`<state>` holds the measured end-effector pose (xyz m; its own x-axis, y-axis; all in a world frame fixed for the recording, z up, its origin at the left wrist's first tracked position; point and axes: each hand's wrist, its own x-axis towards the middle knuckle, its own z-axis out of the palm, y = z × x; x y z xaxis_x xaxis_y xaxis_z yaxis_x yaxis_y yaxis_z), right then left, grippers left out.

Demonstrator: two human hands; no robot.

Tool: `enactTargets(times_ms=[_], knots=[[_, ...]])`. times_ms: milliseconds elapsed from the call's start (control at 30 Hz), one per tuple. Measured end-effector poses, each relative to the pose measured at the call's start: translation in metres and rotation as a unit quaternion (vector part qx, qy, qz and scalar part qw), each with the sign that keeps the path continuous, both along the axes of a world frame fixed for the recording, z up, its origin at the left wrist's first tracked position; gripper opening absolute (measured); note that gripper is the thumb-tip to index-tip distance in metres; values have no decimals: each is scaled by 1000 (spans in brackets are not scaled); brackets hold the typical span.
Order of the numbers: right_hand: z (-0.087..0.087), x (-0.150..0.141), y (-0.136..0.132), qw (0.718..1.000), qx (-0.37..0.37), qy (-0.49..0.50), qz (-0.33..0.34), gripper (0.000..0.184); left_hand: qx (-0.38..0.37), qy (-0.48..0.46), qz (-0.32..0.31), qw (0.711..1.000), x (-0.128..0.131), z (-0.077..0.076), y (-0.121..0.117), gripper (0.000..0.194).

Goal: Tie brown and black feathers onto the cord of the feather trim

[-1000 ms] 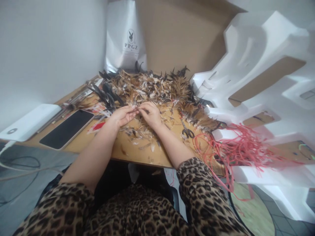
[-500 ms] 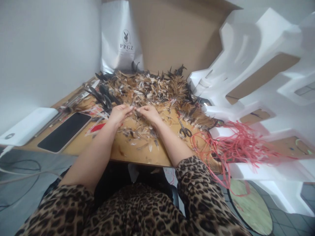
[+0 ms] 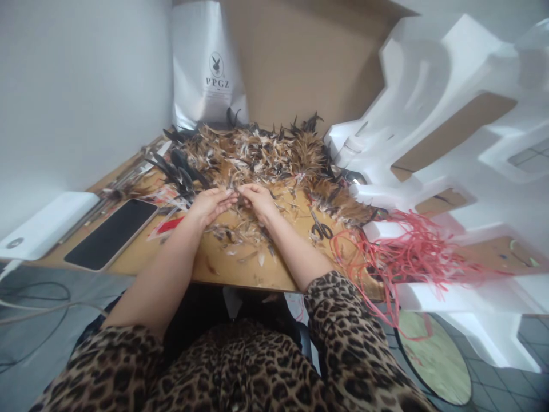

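Observation:
My left hand [image 3: 212, 205] is closed in a pinch, thumb against fingertips, on what looks like a small brown feather [image 3: 231, 184]. Facing it, my right hand [image 3: 258, 201] pinches at the same spot, its fingertips almost touching the left ones; the exact grip is too blurred to make out. Just beyond both hands lies a wide heap of brown, white and black feathers [image 3: 257, 150]. Longer black feathers [image 3: 182, 171] fan out behind my left hand. Loose feather bits [image 3: 240, 234] are scattered on the wooden table [image 3: 240, 272] beneath my wrists.
Black-handled scissors [image 3: 321, 230] lie right of my right forearm, beside a tangle of red ribbon strips [image 3: 412, 252] and white foam pieces [image 3: 433, 103]. On the left are a phone [image 3: 112, 234], a white power bank [image 3: 49, 223] and a red patch [image 3: 170, 225]. A silver bag [image 3: 206, 63] stands behind.
My hands drew slightly apart, then came close together again at the same place. The whole view has shifted a little, with things sliding left in the picture.

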<state>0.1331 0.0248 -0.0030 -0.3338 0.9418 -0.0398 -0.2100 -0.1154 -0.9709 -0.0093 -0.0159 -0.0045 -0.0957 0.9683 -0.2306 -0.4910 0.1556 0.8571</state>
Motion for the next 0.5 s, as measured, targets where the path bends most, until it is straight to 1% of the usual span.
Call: enactTargets(times_ms=[100,267,400,500], knots=[[0,-4,-3,1000,-2,19,-19,26,-12,-24,-29,999,1,1,-1,5],[1,-10,-10,999,4,16,-33,26,-17,-44,-27,999,3,1,-1,3],[2,-12,-14,999,3,3,-40,27,-21,-37,-35,998,4,1,0,2],[1,-12,-14,999,18,5,-40,26,-15,-35,-34,999,4,1,0,5]])
